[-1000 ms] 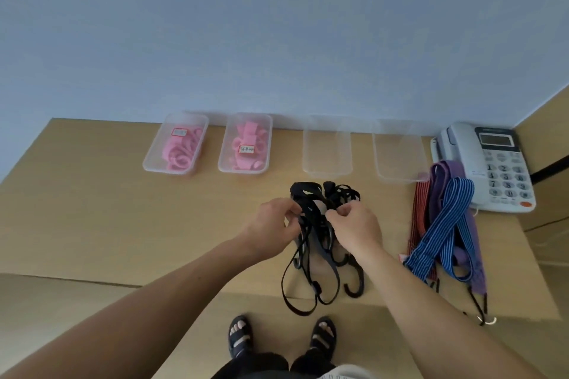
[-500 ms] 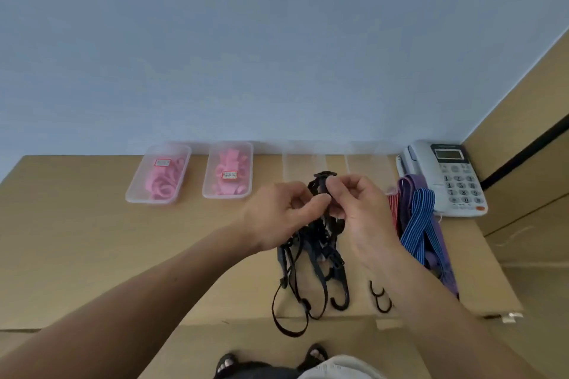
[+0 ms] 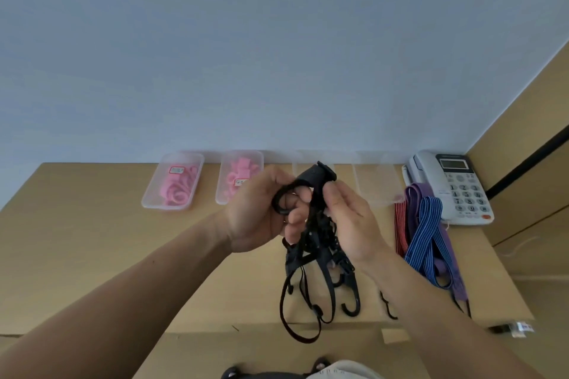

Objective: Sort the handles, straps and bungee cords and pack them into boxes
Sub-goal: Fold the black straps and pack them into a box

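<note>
The black strap bundle point(image 3: 314, 246) is gripped at its top by both hands held close together, ring in the left hand point(image 3: 258, 215), webbing pinched by the right hand point(image 3: 351, 221), its length hung below them, with an empty box point(image 3: 378, 175) just beyond the right.

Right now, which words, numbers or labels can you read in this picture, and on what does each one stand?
"1" to "9": keypad of the telephone.
Label in the left clear box: too blurred to read.
Label in the second clear box: too blurred to read.
Print above the telephone's display: too small.
</note>
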The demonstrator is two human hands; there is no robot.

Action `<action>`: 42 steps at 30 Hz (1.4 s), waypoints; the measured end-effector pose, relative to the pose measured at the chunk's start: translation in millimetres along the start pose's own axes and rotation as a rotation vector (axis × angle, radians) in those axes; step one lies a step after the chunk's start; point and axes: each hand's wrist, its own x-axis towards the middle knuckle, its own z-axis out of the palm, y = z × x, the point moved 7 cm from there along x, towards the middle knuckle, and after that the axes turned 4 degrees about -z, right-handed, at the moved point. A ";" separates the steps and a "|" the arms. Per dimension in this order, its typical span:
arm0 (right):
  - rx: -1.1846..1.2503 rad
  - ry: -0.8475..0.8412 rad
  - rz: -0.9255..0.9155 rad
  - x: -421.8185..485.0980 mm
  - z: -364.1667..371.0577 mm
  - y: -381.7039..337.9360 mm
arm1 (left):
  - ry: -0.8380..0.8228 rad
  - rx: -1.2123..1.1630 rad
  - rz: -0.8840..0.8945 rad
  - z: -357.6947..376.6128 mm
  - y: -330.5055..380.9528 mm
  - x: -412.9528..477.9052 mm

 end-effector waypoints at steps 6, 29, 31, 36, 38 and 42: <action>0.046 0.159 0.021 -3.8 4.5 -1.1 | 0.025 0.048 0.114 -4.1 0.3 0.9; 0.262 -0.018 0.084 -48.0 4.3 -1.9 | 0.273 0.745 0.261 4.0 -19.4 -23.0; 0.223 -0.017 0.063 -47.2 3.8 -6.7 | 0.084 0.700 0.260 17.4 -23.3 -25.0; 0.056 0.019 0.103 -50.5 -0.9 -5.9 | 0.241 0.958 0.344 21.5 -17.1 -31.2; -0.006 0.041 0.161 -50.3 -2.1 -1.7 | 0.364 1.200 0.308 18.7 -16.6 -29.9; -0.040 0.038 0.251 -48.3 -0.5 3.5 | 0.548 1.767 0.488 25.8 -3.3 -31.7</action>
